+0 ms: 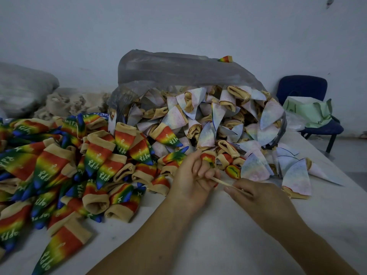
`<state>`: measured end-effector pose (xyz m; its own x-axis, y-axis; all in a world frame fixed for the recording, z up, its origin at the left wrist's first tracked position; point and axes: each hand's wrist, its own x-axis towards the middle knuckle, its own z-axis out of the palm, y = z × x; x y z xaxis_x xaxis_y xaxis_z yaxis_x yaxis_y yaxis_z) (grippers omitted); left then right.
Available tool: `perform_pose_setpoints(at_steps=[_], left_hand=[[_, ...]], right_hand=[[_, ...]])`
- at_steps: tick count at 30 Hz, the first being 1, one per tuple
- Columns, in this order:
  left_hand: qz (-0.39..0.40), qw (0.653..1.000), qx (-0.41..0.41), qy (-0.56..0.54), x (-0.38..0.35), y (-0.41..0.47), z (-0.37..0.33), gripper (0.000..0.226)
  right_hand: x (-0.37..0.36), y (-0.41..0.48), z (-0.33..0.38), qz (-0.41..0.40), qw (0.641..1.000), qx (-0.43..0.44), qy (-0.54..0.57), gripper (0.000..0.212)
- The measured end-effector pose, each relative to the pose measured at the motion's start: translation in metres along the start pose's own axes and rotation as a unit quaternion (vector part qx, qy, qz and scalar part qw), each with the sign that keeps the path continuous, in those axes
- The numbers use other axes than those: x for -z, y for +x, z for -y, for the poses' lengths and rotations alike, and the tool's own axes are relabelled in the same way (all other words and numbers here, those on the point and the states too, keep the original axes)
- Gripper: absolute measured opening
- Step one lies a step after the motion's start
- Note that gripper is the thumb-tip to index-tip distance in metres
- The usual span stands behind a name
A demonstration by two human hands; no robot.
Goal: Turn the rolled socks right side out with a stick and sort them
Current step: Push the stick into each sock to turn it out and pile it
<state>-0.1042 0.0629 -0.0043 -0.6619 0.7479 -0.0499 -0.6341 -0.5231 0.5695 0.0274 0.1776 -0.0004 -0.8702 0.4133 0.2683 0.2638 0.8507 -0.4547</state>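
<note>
Two hands: left hand (190, 179) and right hand (256, 197) are near each other just above the white table (218, 245), in front of the sock piles; the stick bridges the gap between them
Stick: thin pale stick (220, 182) slants from the left hand down to the right hand; its upper end goes in under the curled left fingers; its lower end runs into the right hand's grip
Left fingers: curled inward and bunched together around the stick's upper end; a sliver of red cloth shows beneath them at the stick; how much sock they hold cannot be told
Right fingers: thumb and forefinger pressed together, pinching the stick's lower end; the other fingers are folded under and mostly hidden
Finished heap: rainbow socks (59, 165) with tan cuffs and white lettering lie across the table's left side, reaching close to the left hand's knuckles
Unturned heap: pale socks (198, 120), whitish with tan cuffs, spill from the mouth of the plastic bag (178, 70) onto the table beyond and to the right of the hands
Small roll: rolled rainbow sock (232, 171) lies just beyond the stick, between the hands and the pale socks, apart from the fingers
Bag top: single rainbow sock (226, 59) sits on the bag's upper edge
Background: grey sack (23, 86) and beige heap (69, 104) at left by the wall; blue chair (303, 90) at right with a green bag (309, 112) on its seat
</note>
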Motion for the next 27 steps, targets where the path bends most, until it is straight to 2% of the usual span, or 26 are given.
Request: perform_pose_setpoints(at_steps=[4, 6, 9, 12, 15, 20, 23, 26, 27], left_hand=[[-0.012, 0.998, -0.032, 0.049, -0.008, -0.004, 0.006, 0.059], [-0.036, 0.995, -0.061, 0.075, -0.010, -0.004, 0.007, 0.060], [-0.068, 0.989, -0.088, 0.102, -0.011, -0.003, 0.008, 0.061], [-0.091, 0.978, -0.114, 0.150, -0.011, -0.001, 0.007, 0.060], [-0.120, 0.966, -0.153, 0.171, -0.010, 0.003, 0.005, 0.061], [-0.185, 0.932, -0.153, 0.273, -0.009, 0.002, 0.006, 0.069], [-0.204, 0.886, -0.164, 0.383, -0.007, -0.003, 0.008, 0.085], [-0.178, 0.814, -0.266, 0.485, -0.004, -0.010, 0.000, 0.063], [-0.170, 0.789, -0.289, 0.515, -0.001, -0.010, -0.004, 0.065]], right_hand=[[-0.015, -0.007, 0.017, -0.002, 0.991, -0.056, 0.123, 0.038], [-0.024, -0.009, 0.026, 0.016, 0.974, -0.100, 0.201, 0.036], [-0.030, -0.009, 0.033, 0.045, 0.957, -0.134, 0.252, 0.041], [-0.031, -0.009, 0.034, 0.037, 0.961, -0.128, 0.244, 0.042], [-0.027, -0.007, 0.029, 0.022, 0.976, -0.111, 0.187, 0.041], [-0.028, -0.011, 0.027, 0.013, 0.977, -0.101, 0.186, 0.048], [-0.027, -0.012, 0.027, 0.003, 0.977, -0.088, 0.196, 0.045], [-0.023, -0.013, 0.030, -0.017, 0.977, -0.071, 0.199, 0.044], [-0.022, -0.014, 0.032, -0.017, 0.977, -0.066, 0.204, 0.043]])
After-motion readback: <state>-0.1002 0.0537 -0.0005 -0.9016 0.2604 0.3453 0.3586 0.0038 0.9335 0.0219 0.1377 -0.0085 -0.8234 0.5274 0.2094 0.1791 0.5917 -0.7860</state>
